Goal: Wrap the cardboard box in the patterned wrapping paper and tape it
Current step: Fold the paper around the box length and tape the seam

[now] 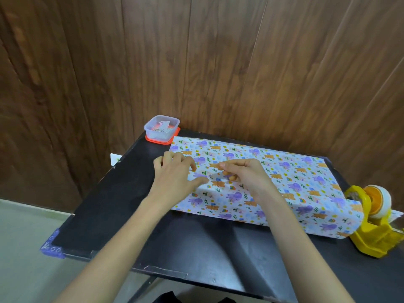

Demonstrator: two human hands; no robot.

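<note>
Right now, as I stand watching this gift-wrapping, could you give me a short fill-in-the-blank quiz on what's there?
1. The tape dispenser at the table's right edge is ____ in colour.
2. The clear container stands at the table's far ____ corner.
3. The hand lying flat on the wrapping paper is the person's ____ one.
4. The table top is ____.
Missing words: yellow; left; left; black.

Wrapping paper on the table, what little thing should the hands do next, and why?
Probably lay the pinched edge down and rub it smooth. The left hand presses the wrapping paper flat, while the right hand pinches what looks like the paper's loose edge, slightly lifted. I see no tape there yet; the tape dispenser waits at the right.
</note>
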